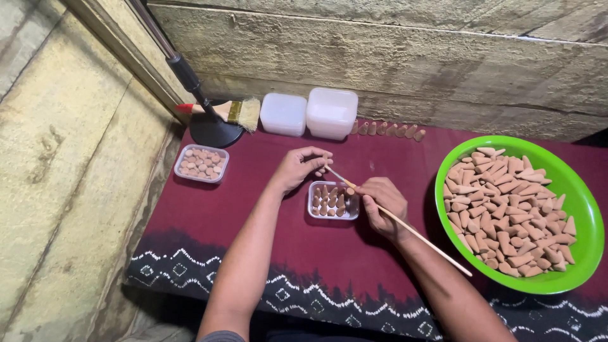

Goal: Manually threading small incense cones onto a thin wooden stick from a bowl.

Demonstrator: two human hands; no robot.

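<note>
Cones [332,201] stand in a small box [312,209] between both hands. Right hand [382,201] grips a stick [405,225]; left hand [297,168] pinches its tip. A slip could knock cones over.

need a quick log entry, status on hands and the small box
Left hand pinching stick tip. Right hand gripping stick mid-shaft. Small clear box part-filled with cones, between both hands. Nothing obstructing.

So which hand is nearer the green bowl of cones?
Right. The right hand, holding the thin wooden stick, sits just left of the green bowl; the left hand is farther left, beyond the small cone tray.
</note>
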